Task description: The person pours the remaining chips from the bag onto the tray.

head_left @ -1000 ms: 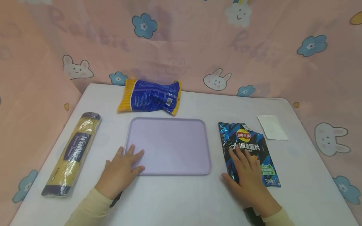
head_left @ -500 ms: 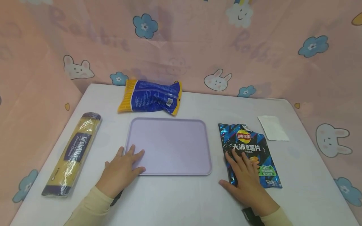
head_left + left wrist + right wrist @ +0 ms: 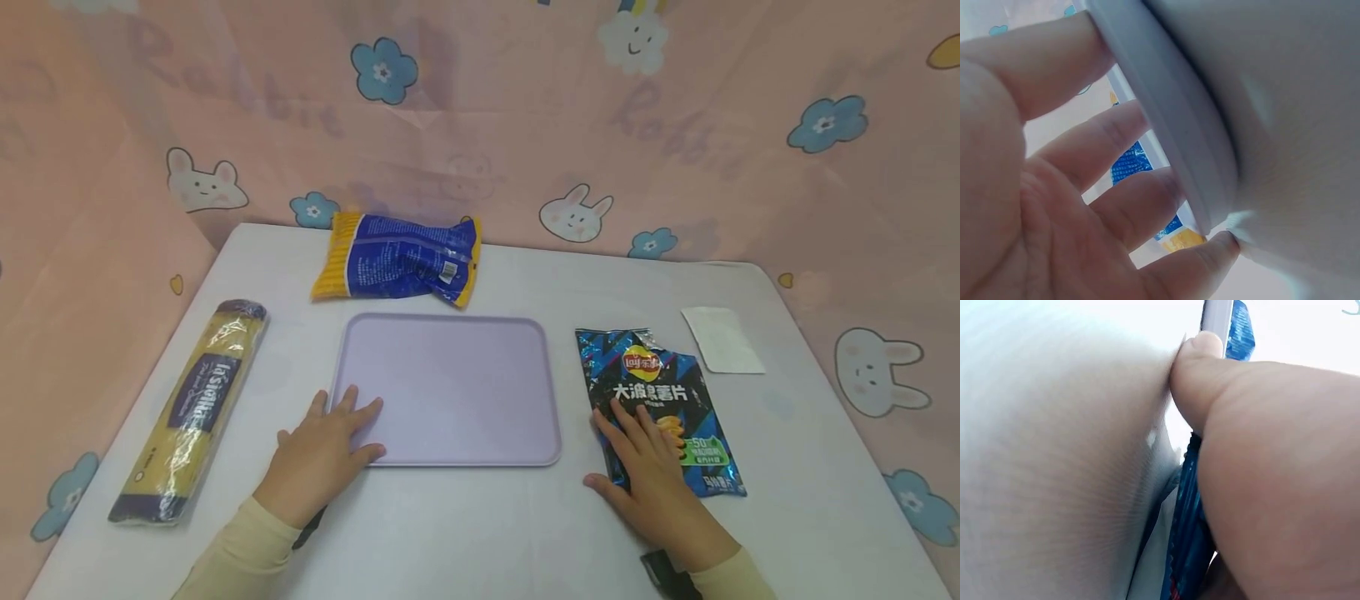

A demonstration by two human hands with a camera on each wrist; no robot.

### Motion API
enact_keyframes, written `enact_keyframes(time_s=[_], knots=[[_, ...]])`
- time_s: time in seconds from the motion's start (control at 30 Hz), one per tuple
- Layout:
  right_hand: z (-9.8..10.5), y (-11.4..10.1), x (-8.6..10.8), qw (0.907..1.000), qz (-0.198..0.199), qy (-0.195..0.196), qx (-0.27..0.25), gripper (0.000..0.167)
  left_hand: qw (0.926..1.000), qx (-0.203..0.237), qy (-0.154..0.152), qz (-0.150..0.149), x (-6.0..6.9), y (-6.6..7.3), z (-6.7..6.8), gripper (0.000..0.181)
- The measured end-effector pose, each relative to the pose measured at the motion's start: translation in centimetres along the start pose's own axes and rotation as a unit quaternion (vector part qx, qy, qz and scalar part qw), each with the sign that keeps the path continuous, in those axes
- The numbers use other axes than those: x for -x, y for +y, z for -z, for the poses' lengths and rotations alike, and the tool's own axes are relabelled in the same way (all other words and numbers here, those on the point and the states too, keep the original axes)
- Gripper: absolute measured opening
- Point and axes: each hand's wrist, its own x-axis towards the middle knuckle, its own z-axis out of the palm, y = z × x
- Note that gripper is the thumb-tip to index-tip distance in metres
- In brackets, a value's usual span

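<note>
at the left of the frame, a long yellow packet lies slanted on the white table. right of it, low in the frame, the left hand is spread, fingers on the lower left corner of the lilac tray and gripping nothing. a blue-and-yellow bag lies at upper centre, just beyond the tray, which sits bare at the centre. at lower right, well apart from the left hand, the right hand lies loosely extended over the dark blue chip bag, unclenched; how firmly it presses, i cannot tell. a white paper square lies just beside that bag, farther right.

the step in hand looks like a resting one, with nothing lifted. picking up the chip bag would call for curling the right fingers and thumb round its edge.
</note>
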Motion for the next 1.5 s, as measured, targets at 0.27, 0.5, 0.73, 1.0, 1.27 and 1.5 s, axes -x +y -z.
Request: enact_keyframes(time_s=[0.27,0.5,0.73,1.0,1.27,1.5], knots=[[-0.2,0.3,0.0,0.9999,0.006,0.015,-0.001,0.074,0.9999,-0.008,0.005,-0.006,0.1,-0.1,-0.3,0.059],[0.0,0.5,0.1,0.9973,-0.026,0.043,-0.054,0.066,0.9999,-0.012,-0.002,-0.008,0.0,-0.1,-0.2,0.059],[0.4,0.6,0.4,0.9900,-0.052,0.105,-0.079,0.059,0.9998,-0.017,0.004,-0.012,0.0,-0.2,-0.3,0.059],[0.5,0.9,0.6,0.9669,-0.061,0.215,-0.123,0.046,0.9997,-0.019,0.003,-0.013,0.0,-0.4,-0.2,0.059],[0.7,1.3,1.0,0.9125,-0.051,0.365,-0.177,0.040,0.9997,-0.018,0.009,-0.016,0.2,-0.4,-0.2,0.060],[1.5,1.5,1.6,0.8770,-0.044,0.423,-0.223,0.041,0.9997,-0.016,0.008,-0.016,0.2,-0.2,-0.1,0.059]])
